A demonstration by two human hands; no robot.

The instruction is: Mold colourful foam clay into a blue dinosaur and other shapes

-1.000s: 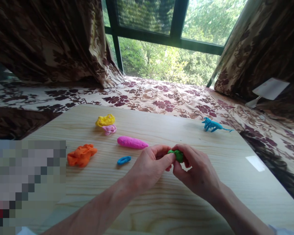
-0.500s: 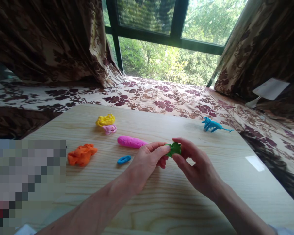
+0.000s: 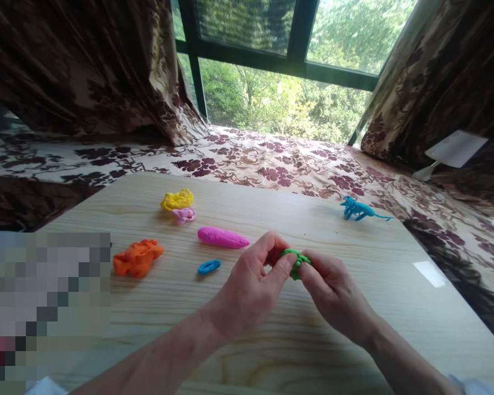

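A small lump of green modelling clay [image 3: 298, 262] is pinched between both hands above the table. My left hand [image 3: 257, 282] grips its left side with thumb and fingers, and my right hand [image 3: 331, 280] is closed on its right side. The lump looks bumpy, with strand-like ridges; fingers cover part of it. Just beyond my left hand lies a pink clay roll [image 3: 223, 237]. Nearer, a flattened blue clay ring [image 3: 209, 267] rests on the wood.
The pale wooden table [image 3: 214, 351] holds orange clay [image 3: 138, 258] at left, yellow clay [image 3: 177, 199] touching light pink clay [image 3: 184, 215] farther back, and a blue clay animal figure [image 3: 360, 209] at far right. A pixelated patch covers the lower left. Window and curtains stand behind.
The green clay has been turned, now showing strands rather than a flat face. My right hand has closed in on it, and my left fingers have bent higher around it.
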